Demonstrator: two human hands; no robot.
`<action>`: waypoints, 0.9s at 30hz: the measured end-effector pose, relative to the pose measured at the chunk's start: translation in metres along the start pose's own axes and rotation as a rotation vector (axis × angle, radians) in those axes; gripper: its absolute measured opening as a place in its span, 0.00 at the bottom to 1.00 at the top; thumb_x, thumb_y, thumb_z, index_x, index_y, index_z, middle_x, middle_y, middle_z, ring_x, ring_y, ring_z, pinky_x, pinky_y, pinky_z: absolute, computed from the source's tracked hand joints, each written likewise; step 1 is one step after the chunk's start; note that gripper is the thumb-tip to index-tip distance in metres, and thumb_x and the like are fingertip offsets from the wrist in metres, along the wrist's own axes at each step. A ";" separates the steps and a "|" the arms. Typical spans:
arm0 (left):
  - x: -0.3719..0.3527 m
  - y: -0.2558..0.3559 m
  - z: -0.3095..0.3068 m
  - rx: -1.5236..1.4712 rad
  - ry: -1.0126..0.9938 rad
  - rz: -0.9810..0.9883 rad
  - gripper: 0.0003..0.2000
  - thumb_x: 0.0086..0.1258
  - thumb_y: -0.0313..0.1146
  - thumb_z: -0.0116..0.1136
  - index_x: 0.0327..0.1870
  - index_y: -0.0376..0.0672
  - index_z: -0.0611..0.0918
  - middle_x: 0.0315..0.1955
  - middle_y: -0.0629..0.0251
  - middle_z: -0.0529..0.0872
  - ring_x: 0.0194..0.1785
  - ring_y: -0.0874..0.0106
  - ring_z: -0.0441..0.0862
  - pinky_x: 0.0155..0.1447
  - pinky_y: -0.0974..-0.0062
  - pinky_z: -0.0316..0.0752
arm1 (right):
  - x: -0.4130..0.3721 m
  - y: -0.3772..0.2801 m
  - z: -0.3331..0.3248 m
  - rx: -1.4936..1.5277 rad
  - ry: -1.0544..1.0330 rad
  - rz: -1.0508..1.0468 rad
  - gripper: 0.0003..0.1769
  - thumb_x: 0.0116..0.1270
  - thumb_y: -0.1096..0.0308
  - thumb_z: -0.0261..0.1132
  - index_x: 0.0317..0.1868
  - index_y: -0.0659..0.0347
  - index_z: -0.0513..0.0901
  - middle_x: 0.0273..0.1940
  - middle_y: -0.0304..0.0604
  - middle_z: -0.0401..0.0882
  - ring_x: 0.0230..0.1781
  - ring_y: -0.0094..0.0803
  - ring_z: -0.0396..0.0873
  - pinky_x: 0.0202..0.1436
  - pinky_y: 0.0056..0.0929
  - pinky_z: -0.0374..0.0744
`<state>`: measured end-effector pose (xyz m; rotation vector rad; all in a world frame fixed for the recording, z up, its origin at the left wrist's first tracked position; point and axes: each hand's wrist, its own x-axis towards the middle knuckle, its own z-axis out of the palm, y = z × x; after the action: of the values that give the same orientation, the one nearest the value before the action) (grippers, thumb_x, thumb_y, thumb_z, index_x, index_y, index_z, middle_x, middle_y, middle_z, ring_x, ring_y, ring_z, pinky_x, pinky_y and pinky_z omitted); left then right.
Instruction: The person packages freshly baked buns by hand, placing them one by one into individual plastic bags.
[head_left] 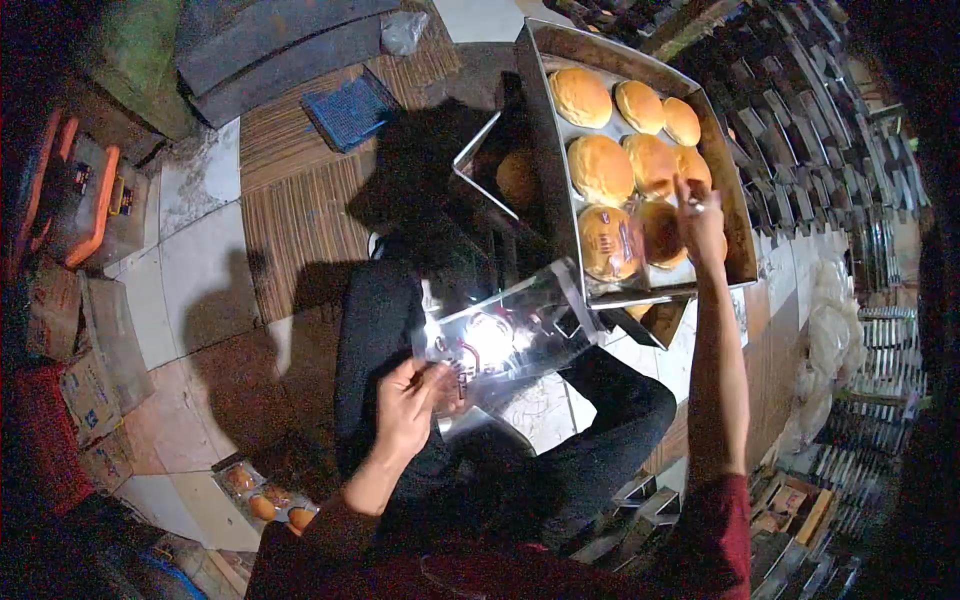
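My left hand [408, 402] grips the near end of a clear printed plastic bag [515, 325], which shines brightly in the light above my lap. Over the right side of a metal tray [738, 215] is my right hand [702, 218], fingers slightly apart and pointing at the buns. Several round golden buns sit in rows in this tray. The nearest to that hand is a bun [690, 165] at its fingertips; another bun [655, 165] lies just left. At the tray's near left corner, a bun [610, 243] is inside printed clear wrapping.
Wrapped buns in a small tray [262, 497] are on the floor at lower left. A blue plastic basket [348, 108] lies beyond my legs. Stacked metal trays [810, 130] line the right side. Cardboard boxes [95, 395] and orange handles [97, 215] stand at left.
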<state>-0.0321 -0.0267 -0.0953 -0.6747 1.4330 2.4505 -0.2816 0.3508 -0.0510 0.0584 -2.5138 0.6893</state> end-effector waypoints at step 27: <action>-0.041 0.052 0.034 0.759 0.006 0.549 0.28 0.54 0.25 0.63 0.57 0.38 0.66 0.53 0.62 0.71 0.47 0.72 0.73 0.52 0.76 0.69 | -0.248 -0.215 -0.118 1.380 -0.200 1.101 0.29 0.55 0.69 0.64 0.57 0.67 0.65 0.53 0.46 0.71 0.50 0.33 0.73 0.53 0.34 0.74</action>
<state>-0.0277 -0.0216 -0.0210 -0.1211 2.5827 1.9164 0.0258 0.1977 0.0096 -0.8188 -1.5145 2.7479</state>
